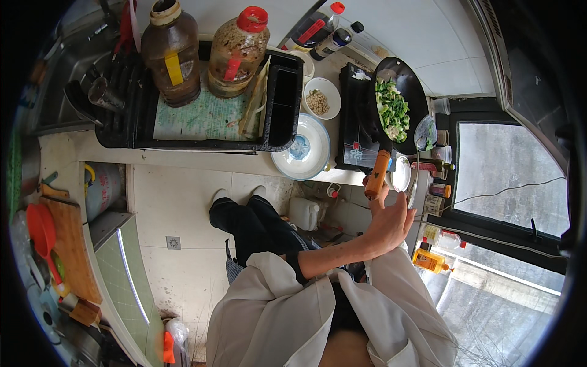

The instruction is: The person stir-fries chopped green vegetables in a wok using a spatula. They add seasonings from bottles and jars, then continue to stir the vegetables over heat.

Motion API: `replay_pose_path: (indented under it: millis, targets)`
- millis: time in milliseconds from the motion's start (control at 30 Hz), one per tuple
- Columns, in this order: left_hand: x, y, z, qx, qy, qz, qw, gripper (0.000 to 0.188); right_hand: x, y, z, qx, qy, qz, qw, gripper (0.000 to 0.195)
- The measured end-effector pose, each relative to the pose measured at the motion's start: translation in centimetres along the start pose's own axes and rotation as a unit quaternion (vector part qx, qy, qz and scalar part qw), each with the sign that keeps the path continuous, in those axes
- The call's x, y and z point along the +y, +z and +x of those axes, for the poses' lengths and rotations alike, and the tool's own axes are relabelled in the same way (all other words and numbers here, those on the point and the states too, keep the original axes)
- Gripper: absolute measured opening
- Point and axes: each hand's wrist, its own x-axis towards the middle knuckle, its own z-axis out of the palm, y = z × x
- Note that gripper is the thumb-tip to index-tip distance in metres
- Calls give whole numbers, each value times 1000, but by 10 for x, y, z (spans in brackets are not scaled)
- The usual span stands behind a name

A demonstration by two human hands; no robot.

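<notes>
My left forearm crosses in front of me, and my left hand [390, 227] lies over the right cuff with fingertips extended. Whether it grips the sleeve [403, 275] is unclear. Partly hidden behind it, my right hand [379, 202] is beneath the wooden handle [378, 176] of a black wok; its grip is not visible. Chopped green vegetables [393, 112] lie in the wok [415, 87] on a black portable cooker [355, 153]. A metal ladle [425, 133] holding some greens leans at the wok's right rim. A small white dish [401, 173] sits beyond my hands.
Left of the cooker are a bowl of pale nuts or beans [317, 102] and a blue-rimmed bowl [300, 166]. Two large jars [172, 59] stand on a black tray [215, 144]. Sauce bottles [316, 27] stand behind; more bottles [431, 261] line the window side.
</notes>
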Motion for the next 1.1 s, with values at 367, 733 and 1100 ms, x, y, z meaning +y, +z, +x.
replay_pose_path:
  millis: [367,733,1100]
  targets:
    - [-2,1,2,41,45,33,998,31,-4,-2,-1,-1,0,4,1000,31]
    - [1,-1,2,23,45,34,998,34,-11,-5,-4,-1,3,23,1000,33]
    - [15,-8,19,-50,-52,-56,996,28,-98,-70,-46,40,-27,185,982,35]
